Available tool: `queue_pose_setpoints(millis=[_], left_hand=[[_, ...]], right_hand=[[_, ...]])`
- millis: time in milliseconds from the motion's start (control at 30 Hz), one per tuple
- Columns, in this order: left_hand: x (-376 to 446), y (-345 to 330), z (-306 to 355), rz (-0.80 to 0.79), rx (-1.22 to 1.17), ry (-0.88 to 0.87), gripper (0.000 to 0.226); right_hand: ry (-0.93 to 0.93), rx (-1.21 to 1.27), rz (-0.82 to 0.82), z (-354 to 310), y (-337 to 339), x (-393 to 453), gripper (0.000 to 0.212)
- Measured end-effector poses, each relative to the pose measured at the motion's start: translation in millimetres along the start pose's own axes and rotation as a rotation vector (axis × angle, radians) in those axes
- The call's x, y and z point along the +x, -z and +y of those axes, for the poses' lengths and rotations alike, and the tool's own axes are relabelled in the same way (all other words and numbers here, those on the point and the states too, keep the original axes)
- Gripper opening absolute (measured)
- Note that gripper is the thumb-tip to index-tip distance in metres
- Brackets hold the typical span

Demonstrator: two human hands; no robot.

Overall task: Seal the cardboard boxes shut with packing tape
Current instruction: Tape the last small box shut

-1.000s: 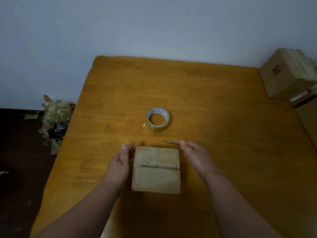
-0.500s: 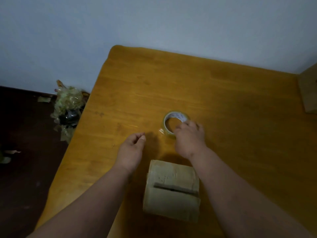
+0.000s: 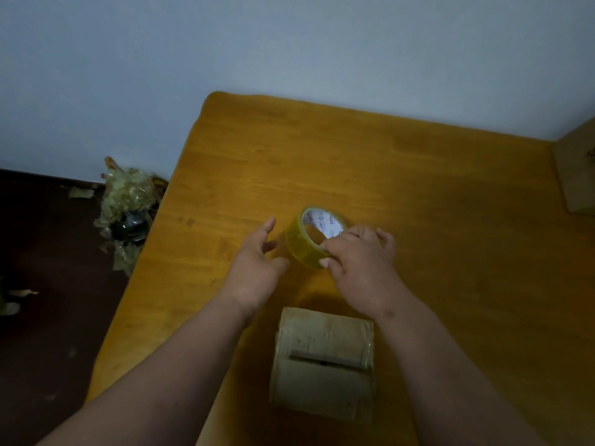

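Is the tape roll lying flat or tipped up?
Tipped up: the right hand grips the tape roll, its open core facing the camera.

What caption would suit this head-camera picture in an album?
Right hand tilts up the tape roll; open left hand waits beside it, unsealed cardboard box nearer.

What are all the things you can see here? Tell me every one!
tape roll: 1, yellowish clear with a white core, tipped up on the table beyond the small box, held by the right hand
small cardboard box: 1, pale brown, on the near part of the table between the forearms, flap seam showing a gap
big cardboard box: 1, brown, at the right edge, only partly in view
table: 1, orange-brown wood
crumpled plastic pile: 1, clear greenish, on the dark floor left of the table
wall: 1, pale blue-grey
left hand: 1, fingers spread, beside the roll, holding nothing
right hand: 1, gripping the roll's rim
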State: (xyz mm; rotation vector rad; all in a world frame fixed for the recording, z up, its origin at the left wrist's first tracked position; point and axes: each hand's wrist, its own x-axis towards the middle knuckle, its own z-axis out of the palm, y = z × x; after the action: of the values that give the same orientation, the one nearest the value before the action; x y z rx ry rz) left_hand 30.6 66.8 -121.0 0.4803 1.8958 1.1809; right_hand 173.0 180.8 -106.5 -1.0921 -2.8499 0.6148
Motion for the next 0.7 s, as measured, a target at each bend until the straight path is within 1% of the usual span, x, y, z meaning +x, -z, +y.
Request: queue_pose_setpoints(millis=[33,100,267,367,467,500,600,700], left_hand=[[-3.1,0.6,3.4,-0.007,0.030,-0.042,0.071],[-10.3,0.3,9.5,0.010,0.085,-0.140,0.060],[-30.4,4.8,18.8,0.168,0.150,-0.287,0.010],[-44.4,11.6,26.0,0.191,0.163,-0.333,0.019],[-58.1,23.0,36.1,0.216,0.212,-0.388,0.021],[-62.2,28.7,40.3,0.223,0.241,-0.391,0.021],[-74.2,50.4,54.9,0.265,0.342,-0.399,0.018],[-87.0,69.0,68.1,0.293,0.384,-0.426,0.017]], right_hand=[[0.005,-0.002,0.001,-2.2,2.8,-3.0,0.016],[0.015,0.005,0.008,-7.1,7.6,-8.9,0.016],[0.048,0.030,0.040,-19.6,16.4,-26.7,0.015],[0.074,0.068,0.053,-30.0,24.3,-37.0,0.012],[0.120,0.108,0.070,-44.2,36.3,-45.2,0.006],[0.132,0.137,0.065,-49.8,41.8,-48.1,0.012],[0.173,0.263,-0.027,-61.9,62.9,-56.5,0.025],[0.200,0.461,-0.117,-71.8,80.6,-65.4,0.025]])
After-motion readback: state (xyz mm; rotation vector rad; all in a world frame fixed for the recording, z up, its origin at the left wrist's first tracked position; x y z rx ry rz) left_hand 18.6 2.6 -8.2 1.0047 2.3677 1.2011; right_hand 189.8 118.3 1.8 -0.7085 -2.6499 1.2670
